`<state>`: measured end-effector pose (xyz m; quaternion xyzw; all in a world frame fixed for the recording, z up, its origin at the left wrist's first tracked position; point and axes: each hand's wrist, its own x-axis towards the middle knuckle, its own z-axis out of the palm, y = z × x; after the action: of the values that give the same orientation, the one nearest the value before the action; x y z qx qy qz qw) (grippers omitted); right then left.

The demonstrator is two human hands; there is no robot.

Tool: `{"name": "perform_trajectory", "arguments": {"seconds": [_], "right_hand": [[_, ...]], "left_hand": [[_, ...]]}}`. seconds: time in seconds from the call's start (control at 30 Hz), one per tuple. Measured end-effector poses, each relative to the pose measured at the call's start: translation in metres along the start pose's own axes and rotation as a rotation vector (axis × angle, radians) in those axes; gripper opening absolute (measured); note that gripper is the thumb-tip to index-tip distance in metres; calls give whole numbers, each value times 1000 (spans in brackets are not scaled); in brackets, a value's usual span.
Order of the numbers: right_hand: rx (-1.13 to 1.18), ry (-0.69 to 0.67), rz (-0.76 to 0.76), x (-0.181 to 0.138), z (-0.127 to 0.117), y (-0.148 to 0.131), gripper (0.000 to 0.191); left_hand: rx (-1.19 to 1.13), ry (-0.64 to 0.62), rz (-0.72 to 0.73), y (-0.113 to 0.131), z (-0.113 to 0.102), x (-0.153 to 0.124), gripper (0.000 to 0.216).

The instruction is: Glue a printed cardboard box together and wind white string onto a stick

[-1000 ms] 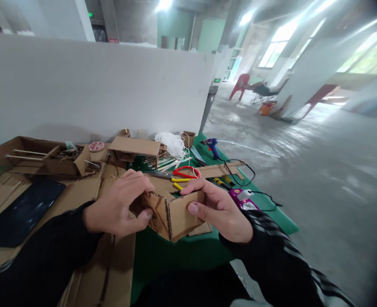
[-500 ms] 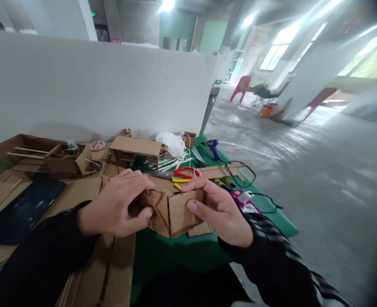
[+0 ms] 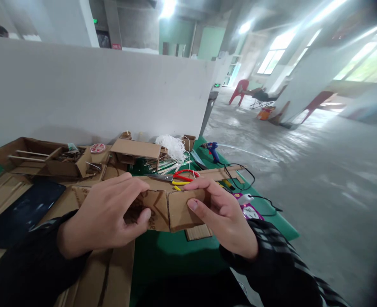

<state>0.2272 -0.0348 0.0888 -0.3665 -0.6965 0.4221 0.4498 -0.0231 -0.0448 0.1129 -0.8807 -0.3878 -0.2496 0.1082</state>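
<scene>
Between my hands, above the green table, is a piece of cardboard (image 3: 184,209) with a vertical crease or seam near its middle. Dark printing shows on its left panel. My left hand (image 3: 111,213) pinches the left panel, thumb in front and fingers over the top edge. On the right panel my right hand (image 3: 222,215) presses its thumb against the front, fingers behind. What lies behind the panels is mostly hidden. Just beyond the cardboard lie scissors (image 3: 182,176) with red and yellow handles. A small ridged cardboard scrap (image 3: 198,233) rests below the right panel.
A blue glue gun (image 3: 213,150) stands at the back right of the green table (image 3: 172,260), near a purple power strip (image 3: 250,212) and cables. White string (image 3: 171,147), cardboard boxes (image 3: 135,149) and sticks fill the back. A dark flat panel (image 3: 25,211) lies left on cardboard sheets.
The two cardboard panels have swung flatter, more in line with each other, and the seam between them looks narrower. My left hand has shifted slightly left; both hands keep their grip.
</scene>
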Motion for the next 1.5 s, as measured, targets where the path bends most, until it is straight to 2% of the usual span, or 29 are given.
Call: {"name": "perform_trajectory", "arguments": {"seconds": [0.17, 0.43, 0.7, 0.93, 1.2, 1.5], "right_hand": [[42, 0, -28, 3, 2, -4, 16], [-30, -36, -101, 8, 4, -12, 16], [-66, -27, -81, 10, 2, -16, 16], [-64, -72, -64, 10, 3, -15, 17], [-114, -55, -130, 10, 6, -16, 15], [-145, -12, -108, 10, 10, -16, 15]], "left_hand": [[14, 46, 10, -2, -7, -3, 17], [14, 77, 8, -3, -14, -4, 20], [-5, 64, 10, -6, -15, -3, 18], [39, 51, 5, -6, -14, -5, 18], [44, 35, -20, -5, -13, -5, 16], [70, 28, -47, -4, -11, -4, 16]]}}
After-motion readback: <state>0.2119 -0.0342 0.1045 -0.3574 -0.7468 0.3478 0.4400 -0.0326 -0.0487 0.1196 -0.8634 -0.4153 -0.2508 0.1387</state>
